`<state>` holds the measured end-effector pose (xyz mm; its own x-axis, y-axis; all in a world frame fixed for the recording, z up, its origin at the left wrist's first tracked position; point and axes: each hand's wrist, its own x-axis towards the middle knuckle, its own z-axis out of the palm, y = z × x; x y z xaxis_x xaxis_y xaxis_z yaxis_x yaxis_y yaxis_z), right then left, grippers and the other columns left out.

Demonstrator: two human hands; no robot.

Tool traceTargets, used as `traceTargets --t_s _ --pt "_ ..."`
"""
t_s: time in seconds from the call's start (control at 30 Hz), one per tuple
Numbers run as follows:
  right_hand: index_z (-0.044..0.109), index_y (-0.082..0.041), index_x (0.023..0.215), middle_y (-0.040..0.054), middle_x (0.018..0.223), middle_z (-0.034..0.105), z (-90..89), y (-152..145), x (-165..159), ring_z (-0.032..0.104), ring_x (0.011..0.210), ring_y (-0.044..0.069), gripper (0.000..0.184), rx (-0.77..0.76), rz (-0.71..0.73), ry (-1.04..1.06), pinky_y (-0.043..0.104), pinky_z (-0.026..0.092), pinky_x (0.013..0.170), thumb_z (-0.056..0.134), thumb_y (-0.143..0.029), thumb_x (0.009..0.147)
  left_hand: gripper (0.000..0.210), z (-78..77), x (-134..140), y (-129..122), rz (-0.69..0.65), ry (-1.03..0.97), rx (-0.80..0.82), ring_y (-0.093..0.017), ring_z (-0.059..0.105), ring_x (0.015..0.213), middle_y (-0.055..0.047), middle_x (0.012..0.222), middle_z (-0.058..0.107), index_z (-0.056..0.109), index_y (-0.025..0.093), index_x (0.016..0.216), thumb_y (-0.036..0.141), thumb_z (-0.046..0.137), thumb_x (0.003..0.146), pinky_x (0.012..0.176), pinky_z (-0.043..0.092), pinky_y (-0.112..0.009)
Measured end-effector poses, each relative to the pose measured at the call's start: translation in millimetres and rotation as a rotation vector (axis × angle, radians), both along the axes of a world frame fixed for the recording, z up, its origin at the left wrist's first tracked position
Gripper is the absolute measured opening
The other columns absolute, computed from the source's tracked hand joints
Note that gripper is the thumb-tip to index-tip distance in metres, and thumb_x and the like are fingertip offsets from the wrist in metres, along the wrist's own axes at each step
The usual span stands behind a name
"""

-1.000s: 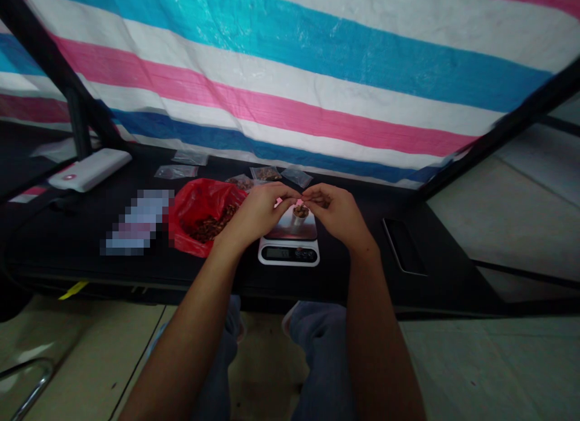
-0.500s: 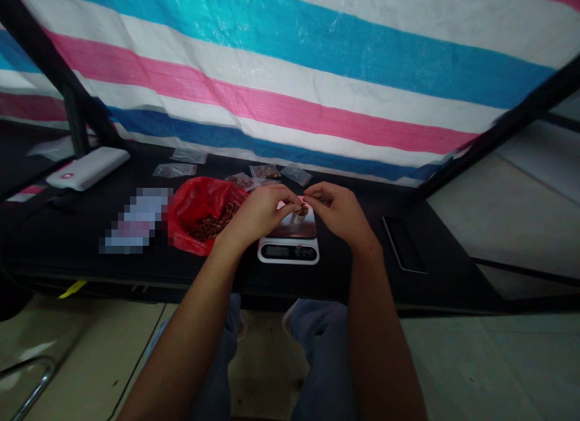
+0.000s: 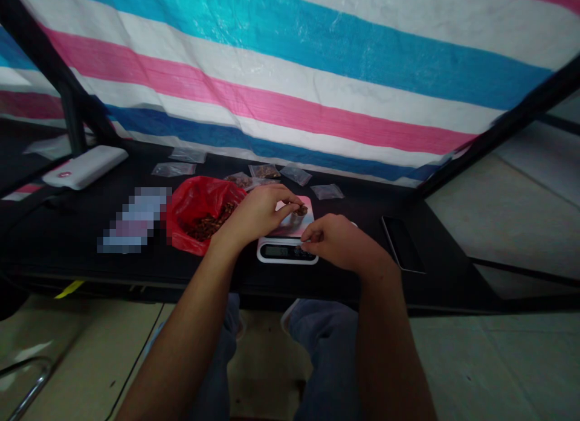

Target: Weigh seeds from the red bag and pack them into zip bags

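Note:
A white digital scale (image 3: 287, 258) with a pale metal top lies in front of me on the black table. Over its top, my left hand (image 3: 260, 212) pinches a small clump of brown dried pieces (image 3: 300, 210) between thumb and fingers. My right hand (image 3: 338, 240) is closed at the scale's front right corner, its fingertips beside the buttons; whatever they may hold is hidden. Left of the scale, a red plastic bag (image 3: 185, 203) stands open with many similar brown pieces (image 3: 211, 223) inside, partly behind my left wrist.
Small clear bags, some holding brown bits (image 3: 264, 171) and one lying farther right (image 3: 327, 192), are along the back. A phone (image 3: 403, 243) lies at right, a white box-shaped device (image 3: 86, 167) at left. A striped tarp (image 3: 290, 101) hangs behind the table (image 3: 254, 282).
My right hand has moved down and toward me, from beside the brown clump to the scale's front right corner. A small clear bag behind it now shows. My left hand stays put.

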<state>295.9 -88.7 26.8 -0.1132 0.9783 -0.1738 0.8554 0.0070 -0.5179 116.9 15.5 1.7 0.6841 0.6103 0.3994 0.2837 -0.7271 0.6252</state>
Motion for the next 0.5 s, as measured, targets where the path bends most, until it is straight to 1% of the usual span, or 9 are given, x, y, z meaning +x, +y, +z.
traceTargets --t_s 0.1,0.17,0.27,0.37,0.43,0.5 --pt "0.084 -0.022 0.085 0.0029 0.084 0.081 -4.2 2 -7 0.071 0.073 0.016 0.013 -0.014 -0.001 -0.1 0.026 0.041 0.062 0.073 -0.014 0.084 0.022 1.3 -4 1 0.029 -0.013 -0.01 -0.021 0.073 0.1 -0.005 0.106 0.082 0.081 0.019 0.099 0.022 0.059 0.095 0.092 0.052 -0.031" --pt "0.085 -0.023 0.085 0.0035 0.085 0.081 -5.6 3 -11 0.071 0.075 0.017 0.016 -0.023 -0.01 -0.153 0.026 0.04 0.063 0.071 -0.014 0.084 0.023 3.9 -11 2 0.062 0.026 -0.034 -0.021 0.074 0.1 -0.005 0.106 0.081 0.08 0.019 0.101 0.021 0.059 0.094 0.09 0.054 -0.03" --pt "0.084 -0.023 0.084 0.0042 0.085 0.081 -5.3 3 -12 0.071 0.076 0.017 0.017 -0.021 -0.019 -0.198 0.027 0.039 0.063 0.07 -0.014 0.084 0.023 9.8 -26 2 0.109 0.21 -0.105 -0.022 0.074 0.093 -0.006 0.103 0.082 0.08 0.018 0.102 0.022 0.06 0.09 0.085 0.055 -0.03" --pt "0.083 -0.022 0.082 0.0035 0.082 0.08 -2.7 2 -9 0.07 0.073 0.016 0.017 -0.026 -0.005 -0.18 0.027 0.037 0.061 0.069 -0.013 0.083 0.024 13.4 -38 2 0.134 0.424 -0.159 -0.024 0.075 0.093 -0.007 0.105 0.082 0.082 0.019 0.104 0.025 0.068 0.086 0.088 0.055 -0.031" --pt "0.083 -0.021 0.082 0.0029 0.082 0.08 -1.4 1 -5 0.07 0.072 0.015 0.016 -0.02 -0.003 -0.149 0.026 0.037 0.06 0.069 -0.014 0.083 0.025 12.5 -42 2 0.137 0.504 -0.162 -0.026 0.076 0.096 -0.007 0.108 0.082 0.082 0.02 0.105 0.027 0.071 0.084 0.09 0.055 -0.032" --pt "0.084 -0.021 0.085 0.0025 0.083 0.08 -1.7 2 -3 0.07 0.073 0.015 0.014 -0.007 -0.005 -0.121 0.025 0.038 0.06 0.07 -0.017 0.084 0.023 9.7 -41 2 0.131 0.527 -0.151 -0.026 0.076 0.097 -0.007 0.106 0.083 0.083 0.021 0.103 0.026 0.069 0.086 0.09 0.054 -0.033"
